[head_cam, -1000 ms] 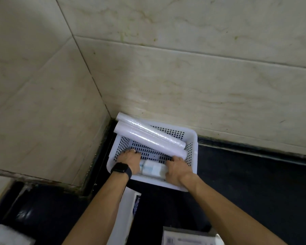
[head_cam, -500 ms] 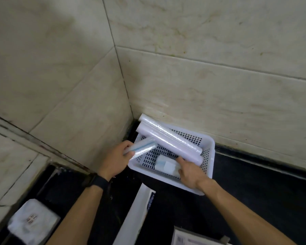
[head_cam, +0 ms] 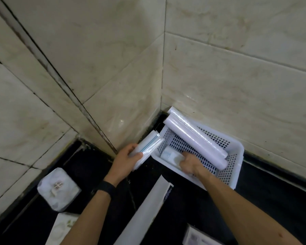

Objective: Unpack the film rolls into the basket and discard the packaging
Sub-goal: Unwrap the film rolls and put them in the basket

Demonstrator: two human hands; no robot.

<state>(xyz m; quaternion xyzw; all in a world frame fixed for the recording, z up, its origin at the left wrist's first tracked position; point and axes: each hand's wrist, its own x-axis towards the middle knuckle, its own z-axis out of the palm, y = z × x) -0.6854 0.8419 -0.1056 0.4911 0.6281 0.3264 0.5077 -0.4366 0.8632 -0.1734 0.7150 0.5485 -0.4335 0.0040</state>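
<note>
The left hand (head_cam: pixel 126 160) holds a clear wrapper (head_cam: pixel 147 147) just outside the basket's (head_cam: pixel 237 167) left corner, fingers closed round its lower end. It looks thin, limp and crinkly, with a blue stripe along it; such film weighs next to nothing and will slip or spring open, so a bunched fistful is probably safer than a pinch at the edge.

The right hand (head_cam: pixel 190 164) reaches into the basket and rests on a small roll (head_cam: pixel 170 156) lying on the perforated floor; its fingers curl over the roll, though I cannot tell whether they grip or merely press. That roll seems light, smooth and firm, best taken across its middle.

Two long rolls (head_cam: pixel 196 137) lie diagonally across the basket, their far ends propped on the rim by the wall. They appear stiff but glossy, likely to roll or slide.

A long box (head_cam: pixel 148 209) lies on the dark surface (head_cam: pixel 272 200) between the forearms.
</note>
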